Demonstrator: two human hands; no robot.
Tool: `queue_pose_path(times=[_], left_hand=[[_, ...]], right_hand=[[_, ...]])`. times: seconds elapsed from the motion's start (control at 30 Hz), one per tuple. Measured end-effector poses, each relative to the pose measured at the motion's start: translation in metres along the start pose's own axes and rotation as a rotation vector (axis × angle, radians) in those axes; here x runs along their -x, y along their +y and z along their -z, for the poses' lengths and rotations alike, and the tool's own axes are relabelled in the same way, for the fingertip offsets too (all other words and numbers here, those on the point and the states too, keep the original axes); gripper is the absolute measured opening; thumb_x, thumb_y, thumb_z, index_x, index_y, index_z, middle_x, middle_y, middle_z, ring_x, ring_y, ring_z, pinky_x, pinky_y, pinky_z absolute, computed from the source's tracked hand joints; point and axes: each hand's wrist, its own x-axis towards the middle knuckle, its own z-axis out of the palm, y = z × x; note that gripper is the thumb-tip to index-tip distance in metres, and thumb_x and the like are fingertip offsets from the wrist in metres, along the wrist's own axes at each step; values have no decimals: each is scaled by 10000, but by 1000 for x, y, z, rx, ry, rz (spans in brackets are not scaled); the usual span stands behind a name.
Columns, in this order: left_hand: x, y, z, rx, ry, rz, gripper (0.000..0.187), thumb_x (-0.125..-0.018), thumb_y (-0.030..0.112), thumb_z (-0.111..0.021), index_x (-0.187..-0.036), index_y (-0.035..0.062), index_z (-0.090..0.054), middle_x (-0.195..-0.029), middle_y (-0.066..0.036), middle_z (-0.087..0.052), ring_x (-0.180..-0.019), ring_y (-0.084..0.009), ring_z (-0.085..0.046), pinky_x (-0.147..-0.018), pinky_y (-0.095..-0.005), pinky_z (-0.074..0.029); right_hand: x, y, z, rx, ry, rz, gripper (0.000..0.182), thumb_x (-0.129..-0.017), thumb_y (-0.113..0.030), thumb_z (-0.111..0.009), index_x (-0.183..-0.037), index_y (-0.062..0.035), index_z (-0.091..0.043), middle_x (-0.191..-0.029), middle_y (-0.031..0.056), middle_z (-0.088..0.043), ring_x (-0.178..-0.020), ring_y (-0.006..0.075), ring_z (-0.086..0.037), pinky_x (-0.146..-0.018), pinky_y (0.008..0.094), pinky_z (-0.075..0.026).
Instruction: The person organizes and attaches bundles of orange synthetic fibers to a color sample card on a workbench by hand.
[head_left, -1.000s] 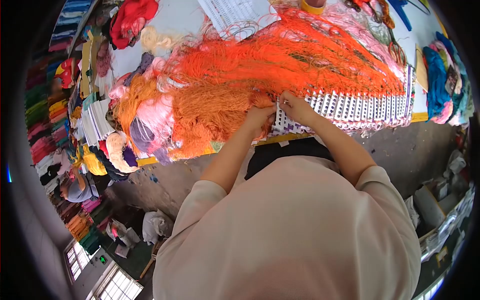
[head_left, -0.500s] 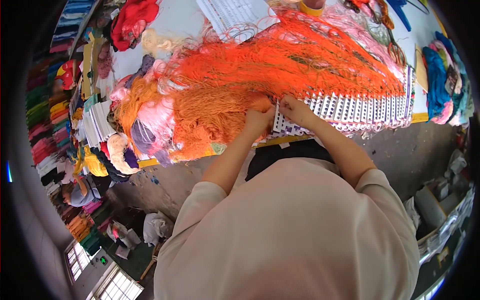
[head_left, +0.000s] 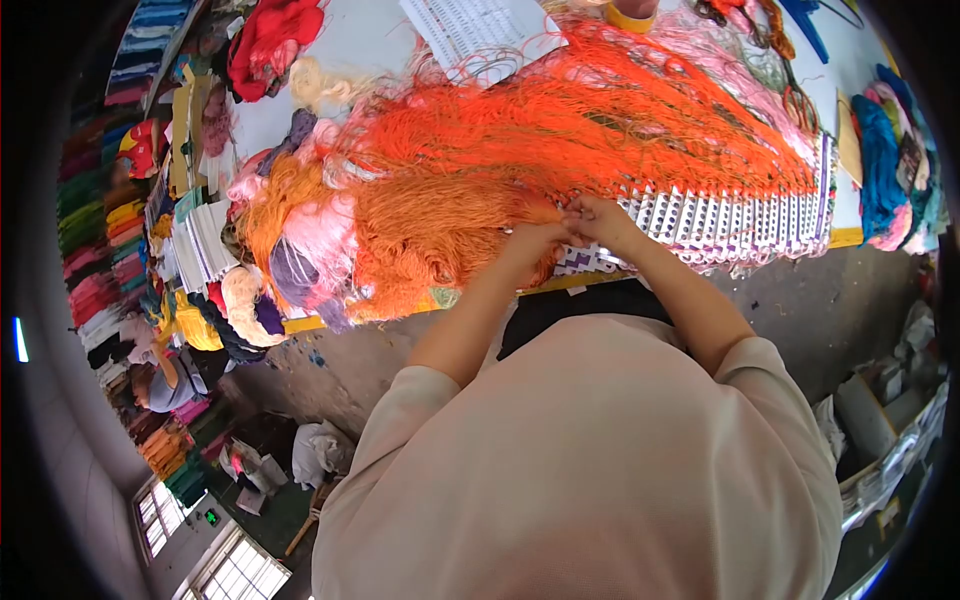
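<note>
Dial: centred where the fingertips meet; 12 points to the top of the view, away from the person.
Left hand [head_left: 540, 243]: back upward, fingers bent and reaching toward 3 to meet the other hand; its grip is hidden, so cannot tell whether it holds anything.
Right hand [head_left: 607, 225]: fingers curled in, tips against the left hand's; too small to tell whether a strand is caught between them.
Orange thread [head_left: 430, 225]: thick loose heap at 9, narrowing toward 3 into a smooth end just beside the meeting fingertips.
Hole-punched cards [head_left: 730, 222]: white, in a close row at 3 along the near edge; the row's 9 o'clock end lies just under the hands.
Red-orange thread [head_left: 590, 110]: broad spread from 10 round to nearly 3, gathered in tufts along the cards' far edge.
Pink thread [head_left: 325, 235]: at 9, touching the far side of the orange heap.
Printed sheet [head_left: 480, 40]: at 11, loose strands crossing its lower edge.
Scissors [head_left: 798, 106]: at 2, near the cards' far corner.
Blue skeins [head_left: 880, 165]: between 2 and 3, well apart from the hands.
Worktop [head_left: 350, 45]: pale top, yellow near edge, carries all the above.
Second person [head_left: 172, 380]: between 8 and 9, well apart, beside stacked coloured bundles.
</note>
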Motion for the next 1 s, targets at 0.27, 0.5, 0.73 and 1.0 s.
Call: queue_pose_path(times=[0.27, 0.5, 0.73, 1.0], left_hand=[[4, 13, 21, -822, 313, -402, 219, -831, 262, -672, -902, 58, -704, -769, -61, -693, -624, -109, -611, -537, -287, -488], [108, 137, 114, 187, 276, -478, 160, -915, 169, -556, -1028, 61, -589, -705, -18, -582, -499, -57, -440, -438, -200, -377], [128, 130, 162, 601, 193, -519, 265, -972, 162, -504, -1177, -2, -539, -947, -135, -640, -617, -76, -495, -567, -166, -435], [168, 129, 55, 107, -101, -778, 419, -978, 253, -501, -1253, -62, -536, -1210, -134, -608, -1085, -190, -543, -972, -336, -417]], right_hand=[[-1, 7, 0, 341, 59, 128, 296, -746, -209, -775, -914, -49, -592, -784, 52, -615, -760, 185, -605, -678, 336, -490], [-7, 13, -11, 540, 168, 91, 239, -722, -152, -773, -860, -70, -596, -755, 46, -616, -717, 176, -602, -657, 316, -481], [-1, -1, -20, 551, 218, -31, 252, -743, -244, -753, -882, -88, -611, -830, 73, -668, -801, 245, -653, -707, 366, -506], [33, -92, -70, 128, 350, 121, 194, -903, -212, -652, -827, -50, -576, -697, -35, -489, -659, 67, -431, -596, 252, -369]])
